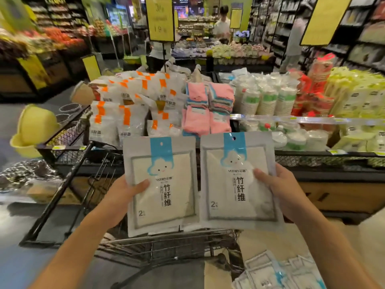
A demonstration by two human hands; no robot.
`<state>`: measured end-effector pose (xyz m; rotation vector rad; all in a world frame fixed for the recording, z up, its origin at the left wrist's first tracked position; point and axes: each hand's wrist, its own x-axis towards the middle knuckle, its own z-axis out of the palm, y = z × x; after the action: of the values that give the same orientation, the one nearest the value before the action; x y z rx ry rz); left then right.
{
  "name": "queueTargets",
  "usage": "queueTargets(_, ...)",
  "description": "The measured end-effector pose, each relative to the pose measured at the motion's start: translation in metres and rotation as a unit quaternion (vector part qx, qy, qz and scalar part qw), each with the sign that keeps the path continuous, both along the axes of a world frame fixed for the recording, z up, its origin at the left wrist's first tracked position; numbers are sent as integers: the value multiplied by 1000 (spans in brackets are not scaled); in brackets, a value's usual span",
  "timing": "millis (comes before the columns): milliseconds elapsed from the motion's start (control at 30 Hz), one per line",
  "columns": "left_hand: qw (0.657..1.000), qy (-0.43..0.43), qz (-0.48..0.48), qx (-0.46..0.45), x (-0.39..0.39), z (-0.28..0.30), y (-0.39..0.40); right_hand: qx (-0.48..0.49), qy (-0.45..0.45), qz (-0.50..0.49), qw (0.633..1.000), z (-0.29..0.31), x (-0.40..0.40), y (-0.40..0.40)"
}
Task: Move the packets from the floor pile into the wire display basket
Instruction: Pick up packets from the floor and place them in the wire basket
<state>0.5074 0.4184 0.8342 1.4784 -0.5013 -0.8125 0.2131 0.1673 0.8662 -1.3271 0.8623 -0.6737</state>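
A long black wire-fronted display stand (325,158) runs across the middle of the scene. On its left part lie white plastic bags with orange patches (129,101); just right of them hang bundles of pink and blue cloths (208,105). Further right stand sleeves of white paper cups with green bands (267,101), then red packaged cups (312,88) and pale yellow-green packs (358,101) at the far right. A stack of yellow plastic basins (34,130) sits at the stand's left end. A tall yellow price sign on a black pole (160,18) rises behind. In the far background a person in a pale shirt (222,24) stands among blurred shelves.
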Motion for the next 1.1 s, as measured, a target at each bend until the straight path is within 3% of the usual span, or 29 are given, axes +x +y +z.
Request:
queueTargets(433,995,62,47,70,131,-62,51,5,88,-8,996,-62,134,25)
queueTargets(1100,952,170,128,219,180,-214,-77,116,221,31,968,-247,236,-113)
